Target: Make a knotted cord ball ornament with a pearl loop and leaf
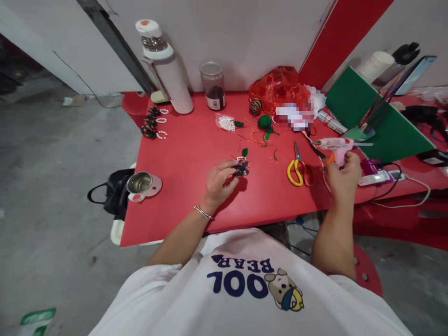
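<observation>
My left hand rests on the red table and pinches a small multicoloured yarn ornament with pearl beads and a green leaf. My right hand is closed round the handle of a pink glue gun whose nozzle points left. Yellow-handled scissors lie between the two hands.
At the back stand a white flask, a clear jar, a red plastic bag, yarn balls and a bag of pearls. Finished ornaments lie far left, a steel cup at the left edge. Green board and power strip right.
</observation>
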Motion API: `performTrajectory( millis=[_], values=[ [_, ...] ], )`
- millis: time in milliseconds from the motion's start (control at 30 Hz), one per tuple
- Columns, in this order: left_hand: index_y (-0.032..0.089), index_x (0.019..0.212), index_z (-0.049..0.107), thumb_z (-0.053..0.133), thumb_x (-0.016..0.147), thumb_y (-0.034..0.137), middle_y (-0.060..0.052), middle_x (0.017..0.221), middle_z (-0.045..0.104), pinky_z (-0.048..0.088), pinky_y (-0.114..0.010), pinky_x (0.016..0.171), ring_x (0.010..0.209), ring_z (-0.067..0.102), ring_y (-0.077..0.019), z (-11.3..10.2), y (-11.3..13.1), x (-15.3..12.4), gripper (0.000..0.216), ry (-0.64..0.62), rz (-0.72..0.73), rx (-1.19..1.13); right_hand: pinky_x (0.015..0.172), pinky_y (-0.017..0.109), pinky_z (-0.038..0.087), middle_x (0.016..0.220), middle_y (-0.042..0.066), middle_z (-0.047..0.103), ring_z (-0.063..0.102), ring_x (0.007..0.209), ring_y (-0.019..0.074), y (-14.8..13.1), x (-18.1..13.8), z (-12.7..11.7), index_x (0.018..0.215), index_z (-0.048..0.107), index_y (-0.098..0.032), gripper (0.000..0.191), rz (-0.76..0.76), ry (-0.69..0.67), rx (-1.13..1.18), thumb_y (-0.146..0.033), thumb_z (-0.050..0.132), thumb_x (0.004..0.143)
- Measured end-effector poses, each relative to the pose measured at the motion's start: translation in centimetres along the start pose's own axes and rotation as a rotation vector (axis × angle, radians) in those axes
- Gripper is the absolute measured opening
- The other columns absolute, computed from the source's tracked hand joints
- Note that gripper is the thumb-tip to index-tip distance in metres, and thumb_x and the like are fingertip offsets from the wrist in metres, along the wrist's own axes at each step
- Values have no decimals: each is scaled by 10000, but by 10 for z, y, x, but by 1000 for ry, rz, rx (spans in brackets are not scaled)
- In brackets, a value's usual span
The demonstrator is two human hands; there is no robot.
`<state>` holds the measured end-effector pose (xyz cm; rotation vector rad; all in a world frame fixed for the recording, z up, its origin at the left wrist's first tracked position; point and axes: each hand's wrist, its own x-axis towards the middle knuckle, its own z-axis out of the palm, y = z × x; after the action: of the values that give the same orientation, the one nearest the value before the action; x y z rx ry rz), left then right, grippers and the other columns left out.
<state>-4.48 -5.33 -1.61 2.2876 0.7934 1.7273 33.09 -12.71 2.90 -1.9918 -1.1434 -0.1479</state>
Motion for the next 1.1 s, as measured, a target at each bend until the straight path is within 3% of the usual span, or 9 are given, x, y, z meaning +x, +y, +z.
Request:
performTrajectory(
  millis=[100, 233, 400, 633, 1100],
  values=[
    [251, 1077, 630, 716, 892, 124, -81, 1156, 814, 645, -421, 946, 1085, 797, -225, -2, -1, 1, 241, -13, 24, 24, 599, 398, 403, 689, 29, 606, 508, 593, 200, -33, -18, -7, 881, 554, -274, 178, 131, -33, -15, -301, 639, 726],
    [256, 1102, 629, 701, 918, 154, -88, 1163, 809, 657, -427, 941, 1088, 790, -225, -3, -3, -1, 222, -11, 85, 74, 649, 383, 498, 824, 14, 662, 610, 669, 219, -80, -45, -16, 1070, 558, -291, 376, -95, -289, 184, -466, 711, 776],
    [252, 1041, 668, 709, 937, 236, -93, 1131, 800, 683, -432, 915, 1065, 784, -229, -2, -4, -5, 113, -33, 3, 90, 680, 385, 492, 906, 85, 655, 642, 810, 278, -117, -60, -8, 1076, 575, -227, 368, -304, -137, -154, -538, 650, 895],
    [256, 1072, 678, 713, 942, 215, -86, 1158, 778, 663, -417, 945, 1089, 774, -226, -5, 0, -3, 141, -19, 0, 18, 689, 364, 461, 912, 116, 642, 646, 870, 296, -129, -66, 0, 1101, 629, -191, 294, -499, -153, -280, -435, 539, 964],
    [270, 1137, 675, 722, 917, 139, -86, 1196, 772, 655, -410, 941, 1092, 771, -219, -6, 3, -1, 260, -4, 59, -54, 647, 346, 396, 896, 105, 618, 609, 840, 282, -132, -68, 1, 1096, 641, -197, 252, -516, -152, -342, -348, 503, 948]
  ],
)
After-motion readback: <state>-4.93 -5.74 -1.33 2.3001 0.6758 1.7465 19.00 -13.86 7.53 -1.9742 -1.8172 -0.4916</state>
